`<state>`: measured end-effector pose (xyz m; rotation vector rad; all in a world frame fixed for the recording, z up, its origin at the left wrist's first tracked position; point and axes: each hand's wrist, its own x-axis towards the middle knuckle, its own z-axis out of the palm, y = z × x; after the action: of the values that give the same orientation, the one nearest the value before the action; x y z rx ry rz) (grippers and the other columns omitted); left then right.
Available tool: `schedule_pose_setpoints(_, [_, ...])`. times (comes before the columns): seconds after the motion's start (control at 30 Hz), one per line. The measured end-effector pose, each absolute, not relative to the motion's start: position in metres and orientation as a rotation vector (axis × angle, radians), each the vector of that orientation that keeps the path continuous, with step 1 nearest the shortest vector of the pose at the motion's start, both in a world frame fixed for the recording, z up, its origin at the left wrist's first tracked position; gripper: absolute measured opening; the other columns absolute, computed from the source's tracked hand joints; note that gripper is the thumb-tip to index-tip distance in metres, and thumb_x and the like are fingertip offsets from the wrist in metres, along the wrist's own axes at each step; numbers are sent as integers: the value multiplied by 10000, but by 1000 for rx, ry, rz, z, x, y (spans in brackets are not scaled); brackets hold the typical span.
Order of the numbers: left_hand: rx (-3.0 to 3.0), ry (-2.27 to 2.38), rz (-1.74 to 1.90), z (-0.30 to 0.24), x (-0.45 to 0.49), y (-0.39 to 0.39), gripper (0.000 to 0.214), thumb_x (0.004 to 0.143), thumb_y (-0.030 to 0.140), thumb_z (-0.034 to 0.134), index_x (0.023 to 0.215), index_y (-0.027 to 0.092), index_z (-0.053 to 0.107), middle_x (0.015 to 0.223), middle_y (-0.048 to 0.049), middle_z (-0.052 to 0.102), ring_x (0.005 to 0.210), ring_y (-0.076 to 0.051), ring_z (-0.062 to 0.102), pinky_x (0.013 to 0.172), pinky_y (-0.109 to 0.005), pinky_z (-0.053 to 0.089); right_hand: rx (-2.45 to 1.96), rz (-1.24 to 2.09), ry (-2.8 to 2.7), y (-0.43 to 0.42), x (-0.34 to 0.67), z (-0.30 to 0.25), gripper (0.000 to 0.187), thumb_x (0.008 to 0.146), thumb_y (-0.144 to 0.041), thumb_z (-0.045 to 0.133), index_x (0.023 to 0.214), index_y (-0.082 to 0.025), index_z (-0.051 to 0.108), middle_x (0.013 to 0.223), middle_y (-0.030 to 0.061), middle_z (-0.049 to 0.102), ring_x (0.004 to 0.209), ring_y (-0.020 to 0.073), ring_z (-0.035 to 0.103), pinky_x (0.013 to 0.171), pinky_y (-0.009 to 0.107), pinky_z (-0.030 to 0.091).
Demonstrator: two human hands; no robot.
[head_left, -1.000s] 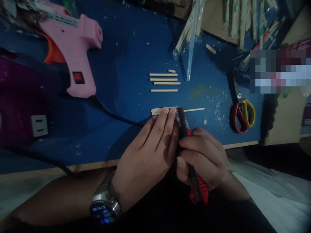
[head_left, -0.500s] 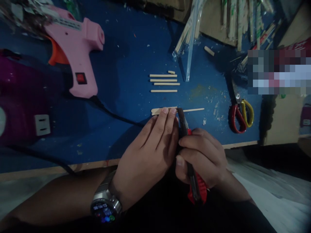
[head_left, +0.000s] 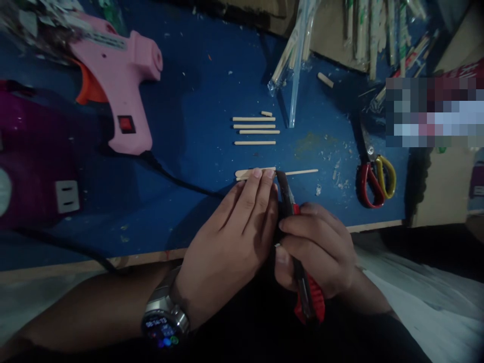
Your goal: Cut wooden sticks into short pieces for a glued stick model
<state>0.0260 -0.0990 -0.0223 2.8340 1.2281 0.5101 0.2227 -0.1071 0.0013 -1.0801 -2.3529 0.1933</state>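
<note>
My left hand (head_left: 230,237) lies flat on the blue board (head_left: 196,101), its fingertips pressing down a thin wooden stick (head_left: 300,172) and a flat wooden stick (head_left: 244,172) beneath it. My right hand (head_left: 315,247) is closed round a red and black utility knife (head_left: 293,201). The knife's tip rests on the thin stick just right of my left fingertips. A wristwatch (head_left: 164,317) sits on my left wrist.
Several cut stick pieces (head_left: 254,131) lie in a row above the hands. A pink glue gun (head_left: 117,75) with a black cord (head_left: 170,176) lies at the upper left. Red and yellow scissors (head_left: 376,176) lie at the right. A bag of sticks (head_left: 295,50) sits at the top.
Both hands hold the same places; the right hand and knife have shifted only very slightly. The sticks have not moved.
</note>
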Motion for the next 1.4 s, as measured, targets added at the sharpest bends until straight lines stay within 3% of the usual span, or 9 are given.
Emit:
schedule_pose_setpoints(0.77, [2808,1239,514,-22,27,-101,541,1167,129,360,1604,-128,545,1695,-308,553,1590,-407,576,1282,-478,587,-1143,204,-2329,-112,223,8,164,870,-104,650,853,-258,598,855,-5,745,757,199,725,766,427,677])
schedule_pose_setpoints(1.23, [2816,1224,505,-25,27,-101,558,1154,133,369,1618,-140,516,1694,-331,558,1607,-430,555,1293,-501,573,-1109,229,-2314,-107,217,2,167,868,-96,644,858,-253,586,895,28,715,792,205,678,805,426,668])
schedule_pose_setpoints(1.4, [2757,1181,462,-24,24,-103,595,1148,175,382,1654,-127,467,1766,-339,462,1678,-440,459,1337,-543,519,-1051,273,-2258,-105,219,-2,155,885,-89,644,856,-235,599,911,52,712,788,204,650,737,417,649])
